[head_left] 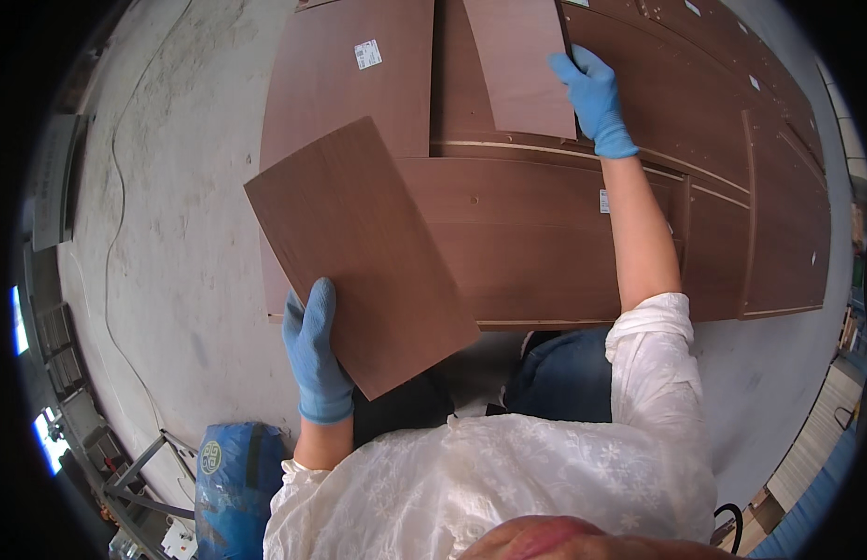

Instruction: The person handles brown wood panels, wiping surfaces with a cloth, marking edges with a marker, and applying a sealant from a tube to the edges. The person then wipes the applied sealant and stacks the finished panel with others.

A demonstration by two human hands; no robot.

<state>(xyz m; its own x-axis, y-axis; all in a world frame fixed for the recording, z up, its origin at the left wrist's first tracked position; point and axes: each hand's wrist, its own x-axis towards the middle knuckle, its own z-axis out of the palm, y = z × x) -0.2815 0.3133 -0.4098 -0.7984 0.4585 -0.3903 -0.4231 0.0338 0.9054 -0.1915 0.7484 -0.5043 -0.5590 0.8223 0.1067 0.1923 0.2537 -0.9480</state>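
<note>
Head view: left hand [319, 359] pinches a wide board [363, 252] over the near edge of the stack [536, 247]; right hand [599, 101] pinches a narrow board [527, 75] toward the stack's far side. Single-edge holds could let either slip.

A thin cable [123, 191] crosses the grey floor [200, 224], bright windows [51, 441] at far left.

Even light — black, curved rim.
</note>
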